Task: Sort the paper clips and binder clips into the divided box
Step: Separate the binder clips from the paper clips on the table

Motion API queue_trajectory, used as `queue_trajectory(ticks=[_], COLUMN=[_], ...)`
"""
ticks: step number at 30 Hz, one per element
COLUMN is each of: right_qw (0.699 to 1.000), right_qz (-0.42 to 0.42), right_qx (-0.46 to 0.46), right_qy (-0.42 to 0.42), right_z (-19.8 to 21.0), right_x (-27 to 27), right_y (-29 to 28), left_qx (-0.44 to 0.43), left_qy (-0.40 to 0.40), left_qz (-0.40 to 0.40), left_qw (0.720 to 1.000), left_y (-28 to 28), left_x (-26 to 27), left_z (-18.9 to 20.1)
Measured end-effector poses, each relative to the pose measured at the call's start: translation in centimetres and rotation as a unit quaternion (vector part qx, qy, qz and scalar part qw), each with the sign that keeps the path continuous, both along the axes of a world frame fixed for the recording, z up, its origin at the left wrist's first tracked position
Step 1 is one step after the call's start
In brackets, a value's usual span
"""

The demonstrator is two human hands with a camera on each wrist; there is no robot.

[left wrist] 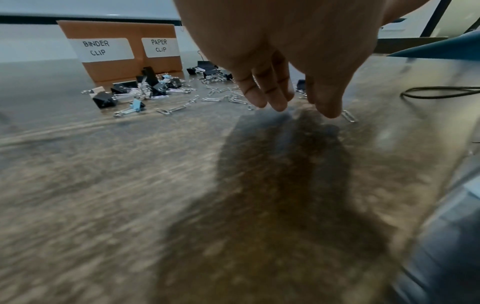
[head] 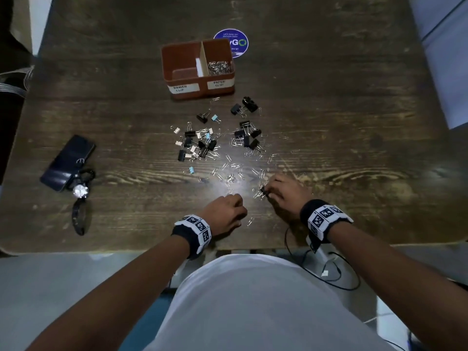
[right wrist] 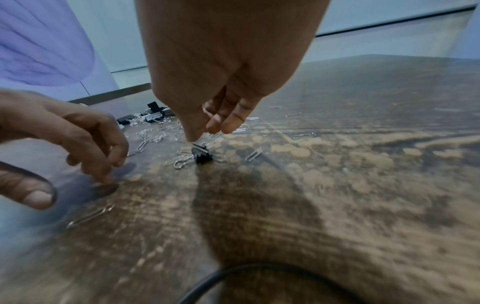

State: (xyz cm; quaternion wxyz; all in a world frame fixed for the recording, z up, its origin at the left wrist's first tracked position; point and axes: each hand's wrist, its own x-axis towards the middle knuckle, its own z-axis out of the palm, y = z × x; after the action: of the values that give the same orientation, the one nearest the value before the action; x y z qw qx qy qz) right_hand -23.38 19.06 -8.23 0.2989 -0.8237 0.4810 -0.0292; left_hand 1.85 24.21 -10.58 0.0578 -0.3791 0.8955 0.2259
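The brown divided box (head: pixel 177 72) stands at the back of the table; its "PAPER CLIP" side holds silver paper clips (head: pixel 219 66) and the "BINDER CLIP" side shows none. Mixed binder clips (head: pixel 200 144) and loose paper clips (head: pixel 231 173) lie scattered in front of it. My right hand (head: pixel 278 191) hangs over a small black binder clip (right wrist: pixel 201 153), with the thumb tip touching its wire handle and the fingers apart from it. My left hand (head: pixel 228 211) is loosely curled near the front edge, a fingertip on the wood, holding nothing visible. A single paper clip (right wrist: pixel 91 216) lies beside it.
A dark phone (head: pixel 68 163) and a wristwatch (head: pixel 80 191) lie at the left. A round blue sticker (head: pixel 235 43) sits behind the box. A black cable (right wrist: pixel 233 273) runs along the table's front edge by my right wrist.
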Motion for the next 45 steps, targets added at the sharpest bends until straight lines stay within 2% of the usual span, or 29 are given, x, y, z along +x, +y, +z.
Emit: queue_trajectory(ticks=[3, 6, 9, 12, 16, 18, 21, 23, 26, 29, 33, 36, 39, 42, 45], right_qw=[0.999, 0.995, 0.989, 0.985, 0.987, 0.99, 0.995, 0.992, 0.988, 0.987, 0.988, 0.985, 0.991, 0.993, 0.993], right_qz=[-0.022, -0.079, -0.133, -0.154, -0.13, -0.107, -0.035, 0.026, 0.069, 0.065, 0.051, 0.04, -0.009, 0.015, 0.047], right_qx=[0.016, 0.021, 0.025, 0.036, 0.02, 0.005, -0.007, -0.004, -0.012, -0.021, -0.025, -0.011, -0.029, 0.057, 0.079], right_qy=[0.026, 0.056, 0.054, 0.071, 0.088, 0.089, 0.092, 0.124, 0.139, 0.145, 0.142, 0.168, 0.134, 0.104, 0.074], right_z=[-0.2, -0.4, -0.4, -0.2, 0.1, -0.2, -1.0, -1.7, -2.0, -2.2, -2.7, -2.7, -1.8, -1.2, -0.6], right_x=[0.1, -0.5, -1.7, -2.8, -3.4, -3.5, -3.2, -3.3, -3.9, -4.0, -3.8, -3.8, -3.0, -2.1, -0.7], right_y=[1.3, 1.8, 1.6, 0.6, -0.6, -1.0, -1.4, -1.5, -1.5, -1.6, -1.8, -3.4, -6.0, -8.0, -8.7], left_qx=[0.023, 0.027, 0.023, 0.011, -0.007, 0.002, 0.044, 0.037, 0.071, 0.125, 0.208, 0.221, 0.174, 0.144, 0.109], left_qy=[-0.009, -0.024, -0.055, -0.082, -0.122, -0.11, -0.043, -0.005, -0.004, 0.009, 0.07, 0.058, 0.022, -0.003, -0.017], left_qz=[0.024, 0.072, 0.085, 0.087, 0.04, 0.033, 0.134, 0.209, 0.265, 0.308, 0.35, 0.365, 0.354, 0.311, 0.275], left_qw=[0.999, 0.997, 0.995, 0.993, 0.992, 0.993, 0.989, 0.977, 0.962, 0.943, 0.911, 0.902, 0.919, 0.939, 0.955], left_y=[1.4, 1.6, 1.2, 0.8, 0.5, 0.1, -1.1, -2.0, -4.2, -6.4, -7.9, -9.1, -10.1, -10.8, -11.0], left_x=[-2.0, -3.7, -4.7, -4.9, -4.4, -3.8, -2.5, -1.1, 1.6, 3.2, 2.9, 2.7, 2.6, 2.7, 2.3], left_z=[0.1, 0.0, 0.0, 0.6, 0.6, 0.7, 2.2, 2.9, 2.8, 2.7, 3.0, 2.7, 2.6, 2.4, 2.2])
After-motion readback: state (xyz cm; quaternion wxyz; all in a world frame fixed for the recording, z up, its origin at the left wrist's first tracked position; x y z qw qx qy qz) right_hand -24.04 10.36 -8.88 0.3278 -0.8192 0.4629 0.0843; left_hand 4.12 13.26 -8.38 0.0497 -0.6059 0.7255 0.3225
